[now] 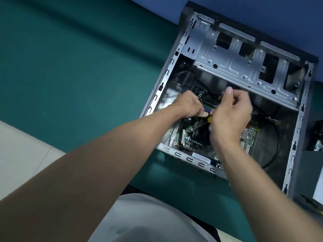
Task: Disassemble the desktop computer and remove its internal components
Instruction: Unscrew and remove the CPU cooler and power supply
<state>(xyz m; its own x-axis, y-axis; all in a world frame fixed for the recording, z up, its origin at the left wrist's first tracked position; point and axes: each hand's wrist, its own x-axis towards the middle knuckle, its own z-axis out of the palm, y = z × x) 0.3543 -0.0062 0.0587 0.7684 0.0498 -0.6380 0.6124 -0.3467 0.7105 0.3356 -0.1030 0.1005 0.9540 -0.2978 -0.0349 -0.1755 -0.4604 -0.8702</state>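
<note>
An open desktop computer case (295, 144) lies on its side on a teal mat. Inside it a green motherboard (192, 138) shows, with a black socket area at its middle. My right hand (229, 117) grips a screwdriver (201, 125) with a yellow and black handle. Its dark shaft slants down and left, and its tip rests on the board near a screw. My left hand (188, 105) reaches into the case just left of the handle, with its fingertips pinching the top of the screwdriver. A silver drive cage (244, 63) spans the far half of the case.
A black cable (274, 147) loops along the bare case floor at the right. Dark objects (316, 137) lie outside the case at the right edge. The teal mat (70, 67) stretches to the left. A pale floor (21, 154) shows at the lower left.
</note>
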